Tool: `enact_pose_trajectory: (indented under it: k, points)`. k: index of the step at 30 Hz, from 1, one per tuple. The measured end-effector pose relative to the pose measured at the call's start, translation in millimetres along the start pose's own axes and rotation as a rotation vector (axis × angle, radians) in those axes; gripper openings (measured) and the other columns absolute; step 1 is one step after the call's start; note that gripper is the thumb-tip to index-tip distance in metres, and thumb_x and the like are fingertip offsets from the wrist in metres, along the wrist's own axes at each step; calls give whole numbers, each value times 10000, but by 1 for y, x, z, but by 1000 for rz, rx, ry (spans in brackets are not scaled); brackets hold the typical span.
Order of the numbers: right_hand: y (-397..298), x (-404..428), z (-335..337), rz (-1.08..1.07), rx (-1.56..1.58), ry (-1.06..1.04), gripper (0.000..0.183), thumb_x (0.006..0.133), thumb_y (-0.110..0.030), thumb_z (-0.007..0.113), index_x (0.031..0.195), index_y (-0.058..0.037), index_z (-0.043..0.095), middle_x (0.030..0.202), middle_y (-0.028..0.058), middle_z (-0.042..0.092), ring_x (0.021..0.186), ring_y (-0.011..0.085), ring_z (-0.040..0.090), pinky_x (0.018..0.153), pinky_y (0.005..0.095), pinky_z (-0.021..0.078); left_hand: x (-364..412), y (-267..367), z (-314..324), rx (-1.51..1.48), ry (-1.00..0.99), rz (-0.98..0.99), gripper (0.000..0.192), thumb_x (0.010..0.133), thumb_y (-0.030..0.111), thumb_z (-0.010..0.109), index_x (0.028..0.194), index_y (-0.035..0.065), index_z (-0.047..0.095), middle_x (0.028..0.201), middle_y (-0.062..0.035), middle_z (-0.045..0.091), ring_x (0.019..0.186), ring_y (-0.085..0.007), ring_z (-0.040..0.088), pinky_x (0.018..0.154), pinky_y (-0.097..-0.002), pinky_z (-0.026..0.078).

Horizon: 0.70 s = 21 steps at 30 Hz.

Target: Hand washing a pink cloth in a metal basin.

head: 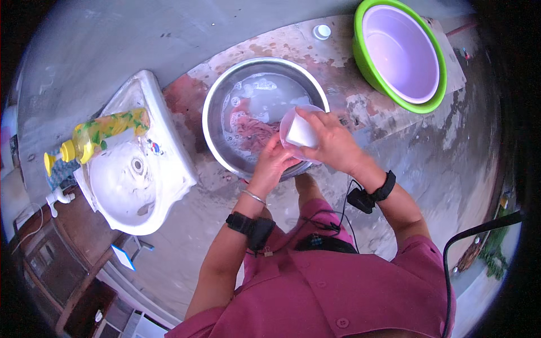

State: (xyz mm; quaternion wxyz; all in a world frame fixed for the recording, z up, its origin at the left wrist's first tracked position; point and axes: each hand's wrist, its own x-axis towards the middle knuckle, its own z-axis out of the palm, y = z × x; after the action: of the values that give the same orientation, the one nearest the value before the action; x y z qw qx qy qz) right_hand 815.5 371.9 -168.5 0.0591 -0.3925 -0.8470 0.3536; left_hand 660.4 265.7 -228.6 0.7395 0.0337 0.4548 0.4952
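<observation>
A round stainless steel basin (210, 139) stands before me with cloudy, sudsy water in it. A dusky pink cloth (255, 132) lies bunched and wet in the water. Over the basin's near right rim, my right hand (338, 141) grips a white block (301, 132) that resembles a bar of soap. Behind the block is a translucent pink round dish (291, 116). My left hand (272, 162) holds the dish's lower left edge, its fingers partly hidden beneath it.
To the left is a white ceramic sink (169, 169), with a yellow-capped patterned bottle (110, 129) lying across it. A green basin (367, 63) with a lavender basin (401, 55) nested in it sits at upper right. A small white-capped container (322, 32) stands near the wall.
</observation>
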Motion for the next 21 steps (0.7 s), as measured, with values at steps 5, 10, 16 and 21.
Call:
enact_pose_trajectory:
  k: [5,10,16,21]
  points:
    - [-14,1,7,-61,2,34,733,699,-344,728,1301,-80,404,1173,187,516,1088,367,496,921,420,419,-12,6,-3,-75,-9,42,446,853,3,505,1279,59,383,1118,-92,543,1016,-212,567,880,-382,491]
    - [-31,3,5,-111,5,-13,720,687,-272,744,1297,-83,411,1211,180,494,1106,374,481,933,418,414,-23,7,-8,-151,-24,84,473,837,-33,488,1289,44,371,1196,-102,493,1068,-223,539,909,-388,479]
    - [-38,8,1,-349,55,123,617,729,-205,709,1275,-74,454,1190,189,502,1117,356,474,969,387,385,-29,12,-13,-204,35,152,429,848,-32,452,1266,45,397,1183,-100,510,1066,-231,547,911,-388,483]
    - [-10,3,-6,-23,337,227,491,802,-121,624,1264,-57,468,1178,135,525,991,232,546,847,329,450,-25,20,-20,-203,25,225,421,841,-42,444,1252,44,407,1173,-103,524,1040,-230,565,906,-376,489]
